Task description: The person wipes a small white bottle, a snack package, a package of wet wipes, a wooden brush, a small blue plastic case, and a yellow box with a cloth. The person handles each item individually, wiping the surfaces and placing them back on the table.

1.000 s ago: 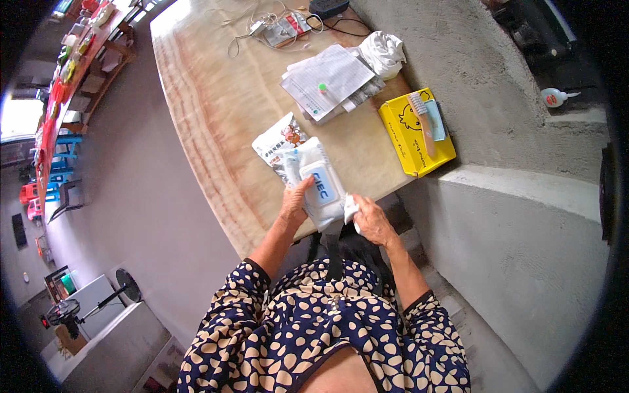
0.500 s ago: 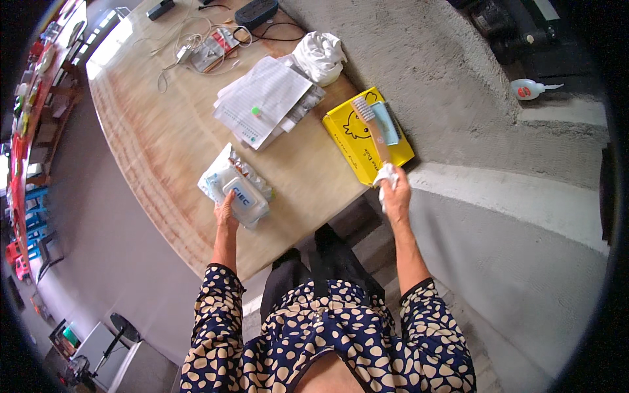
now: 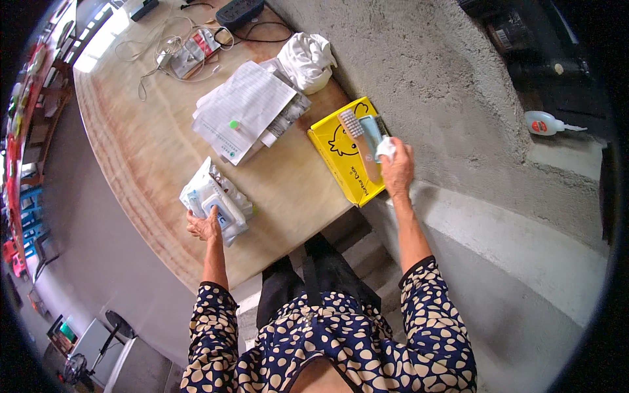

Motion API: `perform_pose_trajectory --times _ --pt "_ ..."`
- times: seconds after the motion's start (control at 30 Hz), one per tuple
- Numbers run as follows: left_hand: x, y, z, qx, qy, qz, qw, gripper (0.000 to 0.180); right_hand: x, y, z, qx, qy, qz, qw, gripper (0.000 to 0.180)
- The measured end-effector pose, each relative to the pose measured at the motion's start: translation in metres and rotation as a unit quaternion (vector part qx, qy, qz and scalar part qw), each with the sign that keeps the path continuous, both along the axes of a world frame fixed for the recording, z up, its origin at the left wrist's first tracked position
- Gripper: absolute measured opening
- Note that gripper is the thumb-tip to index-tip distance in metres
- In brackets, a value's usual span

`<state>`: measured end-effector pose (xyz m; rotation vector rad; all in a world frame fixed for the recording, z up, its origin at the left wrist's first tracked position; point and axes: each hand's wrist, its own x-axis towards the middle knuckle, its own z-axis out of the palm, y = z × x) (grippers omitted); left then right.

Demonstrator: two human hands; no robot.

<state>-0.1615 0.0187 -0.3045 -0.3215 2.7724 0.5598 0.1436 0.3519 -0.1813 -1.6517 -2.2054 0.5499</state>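
My left hand (image 3: 204, 226) grips the near side of a white pack of wet wipes (image 3: 225, 208), thumb on its plastic lid and the other fingers along its left edge. Crumpled in my closed right hand (image 3: 398, 171) is a white wipe (image 3: 386, 149). It touches or hovers just over a light blue flat object (image 3: 371, 130); which of the two I cannot tell. Beside that object lies a wooden-handled brush (image 3: 358, 134) with pale bristles. Both rest on a yellow box (image 3: 341, 171) with a duck drawing, at the table's right edge.
Printed papers (image 3: 246, 105) with a small green-capped item (image 3: 234, 124) lie mid-table. Behind them sits a bundled white cloth (image 3: 308, 62). Cables (image 3: 173, 49) and a dark power strip (image 3: 239, 13) are at the far end. A rough concrete wall (image 3: 406, 85) borders the right side.
My right hand has moved with the wipe from the lower end of the brush handle up beside the light blue object. The left hand stays at the wipes pack, its fingers now showing more.
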Motion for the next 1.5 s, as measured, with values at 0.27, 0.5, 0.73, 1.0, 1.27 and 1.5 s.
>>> perform_pose_trajectory --times 0.27,0.5,0.73,1.0,1.27,1.5 --pt "0.05 0.039 0.022 0.072 0.186 -0.143 0.969 0.059 -0.026 -0.029 -0.061 0.081 -0.198 0.008 0.977 0.037" --pt "0.125 0.086 0.045 0.441 -0.1 -0.167 0.876 0.026 -0.024 -0.037 -0.076 0.055 -0.196 -0.013 0.979 0.036" --pt "0.16 0.137 0.105 0.542 -0.413 -0.045 0.73 0.042 -0.047 -0.103 -0.007 -0.002 -0.045 0.08 0.996 0.046" --pt "0.151 0.11 0.126 0.671 -0.516 0.093 0.524 0.041 -0.058 -0.159 0.052 -0.154 0.194 0.187 0.951 0.04" --pt "0.164 0.07 0.189 0.699 -0.518 0.085 0.485 0.043 -0.088 -0.199 0.098 0.0 0.097 0.141 0.985 0.043" --pt "0.147 0.041 0.236 0.674 -0.494 0.041 0.547 0.07 -0.088 -0.239 0.111 0.115 0.11 0.241 0.957 0.056"
